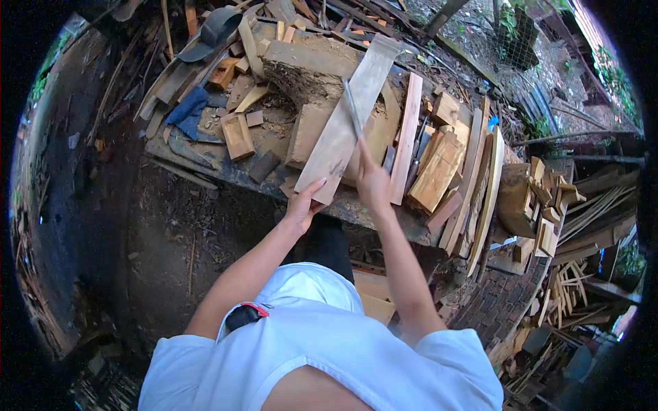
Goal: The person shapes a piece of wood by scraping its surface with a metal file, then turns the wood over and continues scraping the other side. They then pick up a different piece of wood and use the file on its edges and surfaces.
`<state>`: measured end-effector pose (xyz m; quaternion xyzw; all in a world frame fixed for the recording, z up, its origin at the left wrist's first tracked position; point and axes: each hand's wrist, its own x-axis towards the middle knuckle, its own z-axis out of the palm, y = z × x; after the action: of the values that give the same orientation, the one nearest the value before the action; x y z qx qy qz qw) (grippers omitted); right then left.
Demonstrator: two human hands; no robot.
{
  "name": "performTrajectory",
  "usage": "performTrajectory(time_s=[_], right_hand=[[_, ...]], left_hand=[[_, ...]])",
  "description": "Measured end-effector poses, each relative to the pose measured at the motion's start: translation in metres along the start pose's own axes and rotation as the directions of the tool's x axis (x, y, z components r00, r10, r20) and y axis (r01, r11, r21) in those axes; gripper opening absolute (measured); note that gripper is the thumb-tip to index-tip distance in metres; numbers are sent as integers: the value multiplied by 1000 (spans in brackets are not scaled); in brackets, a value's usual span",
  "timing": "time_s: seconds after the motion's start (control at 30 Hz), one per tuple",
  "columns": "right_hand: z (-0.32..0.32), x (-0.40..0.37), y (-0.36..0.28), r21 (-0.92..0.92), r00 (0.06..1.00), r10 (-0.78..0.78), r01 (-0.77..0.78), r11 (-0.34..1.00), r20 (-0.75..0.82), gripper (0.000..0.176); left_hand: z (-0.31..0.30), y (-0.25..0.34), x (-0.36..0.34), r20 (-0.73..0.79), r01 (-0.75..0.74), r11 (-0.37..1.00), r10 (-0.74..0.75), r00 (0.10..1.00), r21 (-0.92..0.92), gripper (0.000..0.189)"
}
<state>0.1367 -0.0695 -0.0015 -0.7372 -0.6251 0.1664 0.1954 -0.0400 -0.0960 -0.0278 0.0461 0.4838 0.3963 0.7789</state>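
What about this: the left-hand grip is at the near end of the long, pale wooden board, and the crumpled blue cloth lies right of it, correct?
Wrong side: the head view shows the cloth left of the board. The left-hand grip is at its near end.

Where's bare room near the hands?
Small patch of bench in front of the pale block, left of the dark offcut. Floor left of the left hand looks mostly open. Crowded right of the right hand: packed planks, blocks.

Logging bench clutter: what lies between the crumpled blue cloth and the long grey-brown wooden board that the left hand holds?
In the head view, a rectangular orange-brown wooden block and several smaller wood pieces lie between cloth and board.
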Motion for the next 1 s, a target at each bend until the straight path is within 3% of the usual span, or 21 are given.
performTrajectory(time_s=[0.1,0.27,0.37,0.4,0.47,0.53,0.67,0.8,0.83,0.93,1.0], right_hand=[[-3,-22,-4,30,1000,-24,24,999,8,52],[-10,32,-3,-82,993,110,-105,991,50,55],[-7,26,-12,21,979,178,-181,983,101,59],[-5,16,-13,21,981,169,-171,985,93,59],[3,-29,-8,11,999,-28,28,1000,-17,61],[-4,-59,-19,48,1000,-3,1,999,27,58],[-8,-32,-15,66,994,65,-71,995,91,53],[-1,-4,-14,50,995,100,-100,994,-1,50],[-5,-12,-21,59,989,141,-143,988,48,52],[14,-68,-19,163,998,-7,18,987,-66,59],[6,-84,-25,148,1000,1,0,989,-4,59]], left_hand=[[-6,-4,6,12,-11,999,10,1000,48,43],[-8,-4,9,14,11,997,-12,1000,77,43],[-4,0,0,63,35,999,-35,997,3,48],[-3,2,0,96,71,994,-63,993,-79,50],[-5,5,3,134,65,981,-41,990,-184,49],[-5,2,2,162,73,954,-26,986,-291,49],[-5,5,9,98,48,979,-29,995,-196,47],[0,8,5,64,40,986,-30,998,-160,45],[0,9,4,68,35,987,-25,997,-157,45],[0,10,6,57,51,982,-41,998,-184,43],[-2,7,7,78,28,989,-16,997,-148,43]])
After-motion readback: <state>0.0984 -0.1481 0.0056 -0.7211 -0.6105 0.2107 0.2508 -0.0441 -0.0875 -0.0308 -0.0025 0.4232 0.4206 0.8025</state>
